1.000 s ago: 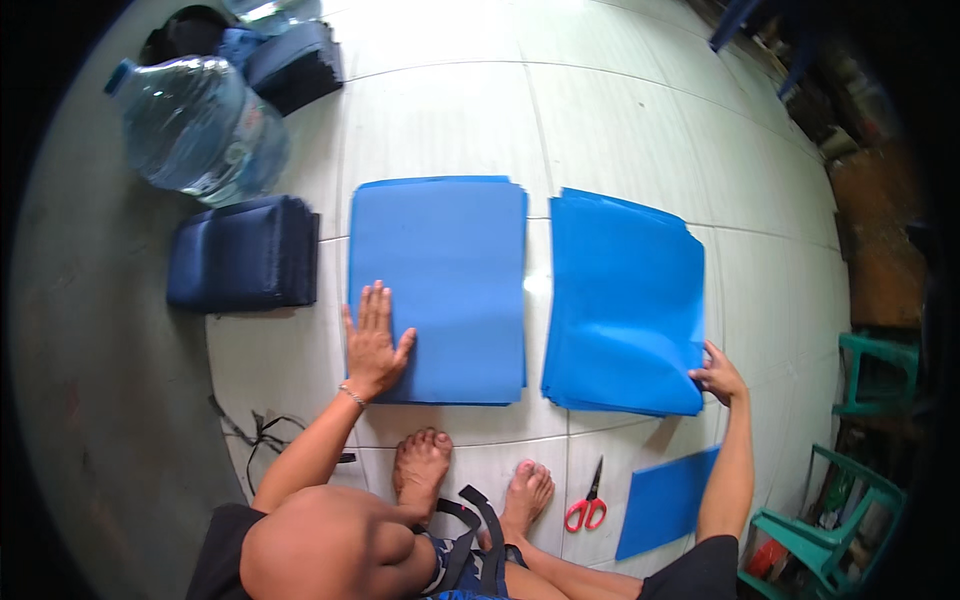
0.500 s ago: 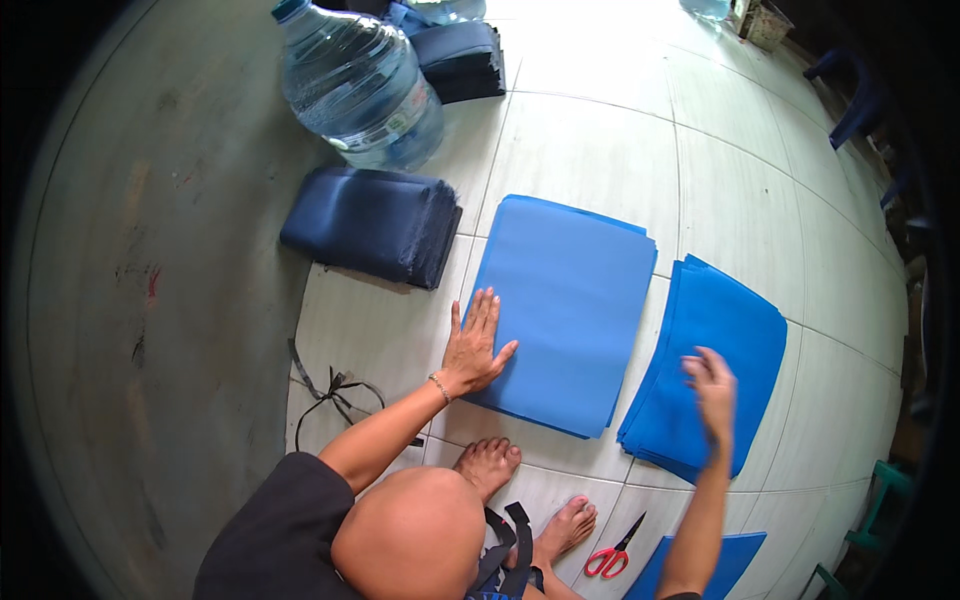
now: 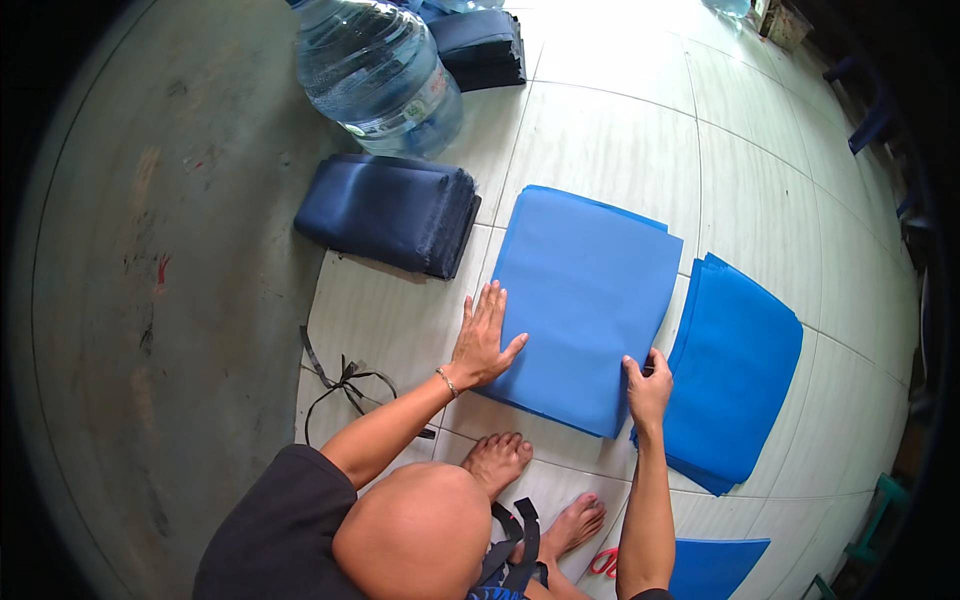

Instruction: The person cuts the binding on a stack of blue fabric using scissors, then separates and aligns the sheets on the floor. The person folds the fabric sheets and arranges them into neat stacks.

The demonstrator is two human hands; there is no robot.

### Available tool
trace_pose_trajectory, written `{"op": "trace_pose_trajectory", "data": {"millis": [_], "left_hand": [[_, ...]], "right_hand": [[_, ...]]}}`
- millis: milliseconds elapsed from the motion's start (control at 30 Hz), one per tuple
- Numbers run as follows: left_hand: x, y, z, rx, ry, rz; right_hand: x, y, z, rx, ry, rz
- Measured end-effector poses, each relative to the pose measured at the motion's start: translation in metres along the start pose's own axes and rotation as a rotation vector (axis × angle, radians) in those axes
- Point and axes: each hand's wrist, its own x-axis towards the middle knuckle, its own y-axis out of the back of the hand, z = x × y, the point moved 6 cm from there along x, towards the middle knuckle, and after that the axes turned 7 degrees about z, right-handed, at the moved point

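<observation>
A stack of light blue sheets [image 3: 585,290], fabric or thin plastic, lies on the tiled floor in front of me. My left hand [image 3: 482,345] rests flat on its left edge, fingers stretched and thumb apart. At the stack's right edge, my right hand [image 3: 650,390] has thumb and bent fingers closed on the rim of a sheet; how many layers are between them I cannot tell. Just right of that hand lies a second stack of deeper blue sheets [image 3: 745,365], slightly fanned.
A folded dark navy bundle [image 3: 385,215] sits at the left, with a large water bottle [image 3: 385,85] and another dark bundle [image 3: 480,50] beyond. Black cord [image 3: 347,383] lies near my left arm. Red-handled scissors [image 3: 604,563] and a blue sheet [image 3: 715,565] are partly behind my right forearm.
My right hand has moved left from above the deeper blue stack to the light blue stack's right edge and closed there. My left hand stays flat. The view has shifted slightly.
</observation>
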Motion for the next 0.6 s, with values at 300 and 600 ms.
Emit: {"op": "trace_pose_trajectory", "data": {"millis": [300,600], "left_hand": [[0.006,0.002,0.01,-0.243,0.154,-0.021],[0.003,-0.009,0.033,-0.157,0.072,-0.054]], "right_hand": [[0.007,0.007,0.009,0.192,-0.155,-0.047],[0.011,0.029,0.025,0.524,-0.412,-0.125]]}}
